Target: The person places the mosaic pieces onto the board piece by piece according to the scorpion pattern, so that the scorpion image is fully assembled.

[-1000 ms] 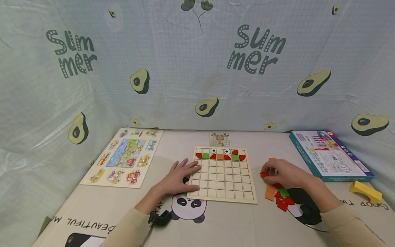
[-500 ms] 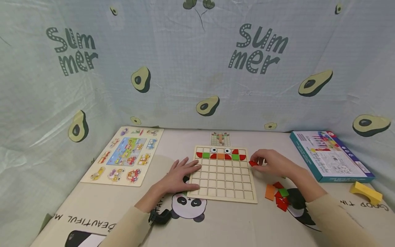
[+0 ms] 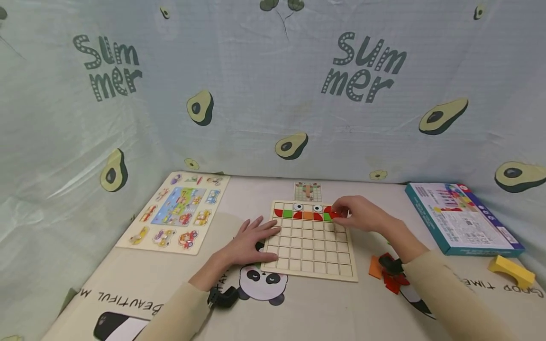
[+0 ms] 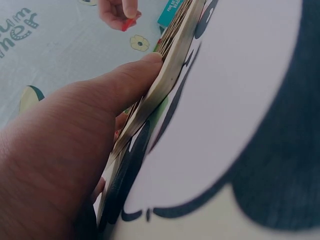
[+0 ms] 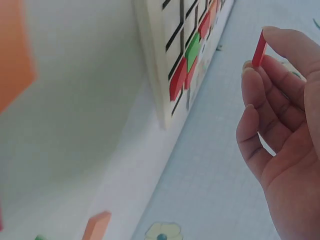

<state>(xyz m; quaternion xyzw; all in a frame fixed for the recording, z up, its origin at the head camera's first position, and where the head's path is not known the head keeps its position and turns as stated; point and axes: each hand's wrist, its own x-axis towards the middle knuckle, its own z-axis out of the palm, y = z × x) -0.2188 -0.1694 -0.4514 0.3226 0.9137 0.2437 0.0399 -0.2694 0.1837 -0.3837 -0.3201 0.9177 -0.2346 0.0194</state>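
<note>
A wooden grid board (image 3: 308, 246) lies on the table, its top rows partly filled with red, green and orange tiles and two eye tiles. My left hand (image 3: 247, 244) rests on the board's left edge with fingers spread; in the left wrist view the thumb (image 4: 132, 80) presses on the rim. Between thumb and fingertips my right hand (image 3: 364, 215) pinches a red tile (image 5: 259, 49), held above the board's upper right corner. The right wrist view shows that tile edge-on, apart from the board. Its exact shape is hard to tell.
A small pattern card (image 3: 308, 192) lies behind the board. Loose red tiles (image 3: 392, 282) and an orange tile (image 3: 375, 267) lie to the right, partly under the right wrist. A picture puzzle (image 3: 175, 213) is at left, a box (image 3: 465, 220) and yellow arch block (image 3: 512, 271) at right.
My right hand has picked up the red tile from the loose pile and carried it left and away from me, to over the board's upper right corner. The left hand stays on the board.
</note>
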